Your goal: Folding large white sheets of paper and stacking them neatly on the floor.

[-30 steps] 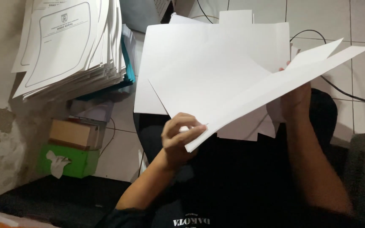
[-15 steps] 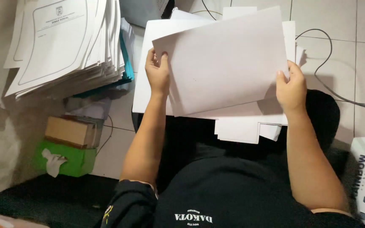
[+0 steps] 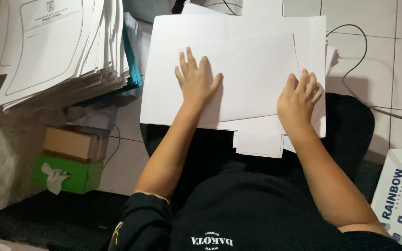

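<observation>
Two stacks of paper take up most of the view. The larger is the tall pile of printed forms (image 3: 56,51) at upper left, fanned loosely, its edges overhanging a teal folder beneath; neither hand touches it. The second is the spread of blank white sheets (image 3: 238,51) lying across the person's lap and reaching toward the tiled floor (image 3: 396,69). On this spread lies a top sheet (image 3: 252,79), set slightly askew so its right edge slants against the sheets under it.

Both hands rest on that top sheet, well apart. The left hand (image 3: 196,81) lies flat near the sheet's left part, palm down, fingers spread and pointing away from the body. The right hand (image 3: 298,100) sits at the lower right corner, fingers bent and pressing down on the paper's edge; it grips nothing that can be seen, and whether the thumb is tucked under the sheet cannot be told.

As for progress, the top sheet is already laid down, but it is not yet squared with the stack, and smaller offcuts (image 3: 259,144) poke out unevenly at the near edge, so tidying appears unfinished.

Smaller things stand around: a white printed box (image 3: 398,195) at lower right, a black cable (image 3: 359,65) curling over the tiles, a brown cardboard box (image 3: 73,144) at left, and under it a green tissue box (image 3: 77,174) with a tissue hanging out.
</observation>
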